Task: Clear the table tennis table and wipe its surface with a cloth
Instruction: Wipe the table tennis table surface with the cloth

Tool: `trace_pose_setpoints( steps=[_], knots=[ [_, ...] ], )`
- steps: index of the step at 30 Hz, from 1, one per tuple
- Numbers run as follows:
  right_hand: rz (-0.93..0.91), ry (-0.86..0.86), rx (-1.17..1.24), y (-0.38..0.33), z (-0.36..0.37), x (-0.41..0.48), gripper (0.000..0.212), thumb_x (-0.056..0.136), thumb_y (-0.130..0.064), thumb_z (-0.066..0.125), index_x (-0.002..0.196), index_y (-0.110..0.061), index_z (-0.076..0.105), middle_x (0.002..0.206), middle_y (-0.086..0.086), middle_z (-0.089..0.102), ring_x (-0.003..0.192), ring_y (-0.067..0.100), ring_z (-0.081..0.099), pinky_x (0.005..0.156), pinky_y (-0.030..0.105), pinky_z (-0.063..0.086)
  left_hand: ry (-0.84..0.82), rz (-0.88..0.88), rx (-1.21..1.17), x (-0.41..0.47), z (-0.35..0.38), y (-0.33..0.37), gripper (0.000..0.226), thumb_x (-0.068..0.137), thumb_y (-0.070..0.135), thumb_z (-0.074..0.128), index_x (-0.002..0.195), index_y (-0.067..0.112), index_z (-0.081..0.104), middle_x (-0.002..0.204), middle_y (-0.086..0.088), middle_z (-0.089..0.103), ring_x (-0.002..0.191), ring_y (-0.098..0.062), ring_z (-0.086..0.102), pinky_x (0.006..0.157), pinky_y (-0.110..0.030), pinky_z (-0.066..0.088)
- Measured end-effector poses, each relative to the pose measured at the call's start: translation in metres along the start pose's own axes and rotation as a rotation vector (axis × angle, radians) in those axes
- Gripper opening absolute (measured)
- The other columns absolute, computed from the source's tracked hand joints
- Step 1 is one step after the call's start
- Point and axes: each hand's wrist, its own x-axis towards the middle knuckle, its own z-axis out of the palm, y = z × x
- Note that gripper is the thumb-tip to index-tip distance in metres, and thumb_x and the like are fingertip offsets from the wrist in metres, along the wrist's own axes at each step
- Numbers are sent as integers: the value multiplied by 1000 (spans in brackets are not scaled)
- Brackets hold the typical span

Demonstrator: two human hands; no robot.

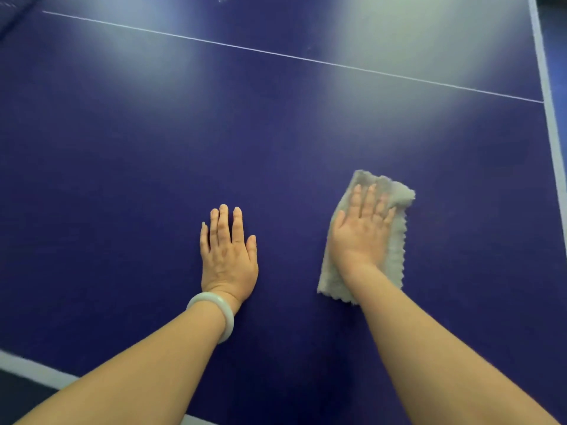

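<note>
Under my right hand lies the cloth, fingers flat and spread, pressing it to the table — not gripping. My left hand rests open beside it. Press unevenly and the cloth could bunch or slip free — leaving streaks.

Pale green-white bangle (smooth, glossy) round wrist; dark floor lower left; blue floor far right.

Left hand flat on table, bangle at its wrist; right hand flat on cloth to its right, apart; centre line beyond both hands.
</note>
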Motion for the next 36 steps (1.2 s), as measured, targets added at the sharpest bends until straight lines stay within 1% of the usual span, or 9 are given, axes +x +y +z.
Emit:
trace_pose_setpoints(
  steps=[3,7,9,13,15,19,24,30,36],
  knots=[
    [-388,-45,-59,-13,12,-86,62,102,-37,21,159,-16,7,167,7,-1,153,25,-9,123,49,0,-8,-5,-6,-2,-2,-1,63,102,41,20,158,13,11,165,-11,7,153,-26,2,124,-46,5],
    [-564,-95,-105,57,1,-129,62,100,-38,27,159,-20,17,167,2,9,154,22,2,122,48,7,-16,-2,-13,-1,-3,-1,63,102,41,19,158,14,8,165,-11,4,153,-26,-1,124,-46,3],
    [-408,-57,-137,92,-5,-105,64,97,-39,23,159,-23,15,167,1,8,154,20,0,123,46,3,-11,4,-21,-2,-5,-1,63,103,42,19,158,14,7,165,-11,4,153,-25,-2,124,-46,2],
    [162,-6,-69,86,-11,-59,62,100,-36,13,160,-19,2,166,3,-9,153,23,-11,123,47,-5,23,20,-67,0,-4,-3,63,103,43,22,158,13,10,165,-11,5,153,-25,-1,124,-45,-1],
    [62,-5,-43,53,-4,-77,62,101,-37,12,159,-19,0,166,5,-10,153,24,-12,123,48,-6,36,28,-108,-2,-3,-4,63,104,43,25,158,13,13,165,-11,6,153,-24,-1,124,-43,-3],
    [-449,-116,-91,59,-1,-167,61,101,-42,9,159,-27,-1,166,-5,-12,151,13,-20,123,43,-8,37,75,-274,-2,-7,-14,58,104,41,32,156,15,23,165,-9,9,153,-22,-1,124,-39,-5],
    [-223,-67,-120,126,-7,-189,63,98,-43,10,159,-30,-1,165,-9,-14,149,8,-22,123,40,-10,27,80,-612,-36,-18,-16,52,106,30,39,153,11,32,164,-8,16,152,-23,5,124,-43,8],
    [-224,-45,-117,125,-2,-186,64,97,-43,11,159,-29,1,166,-7,-10,150,10,-19,124,41,-9,54,123,-579,-152,-5,64,53,103,27,41,150,2,35,159,-19,24,150,-32,16,124,-42,11],
    [-265,-52,-71,126,-4,-185,65,96,-43,7,159,-27,-4,165,-5,-14,150,12,-22,124,42,-9,-11,-8,-504,-204,14,136,59,105,37,22,157,8,15,165,-10,4,153,-23,-5,123,-37,-6]
  ],
)
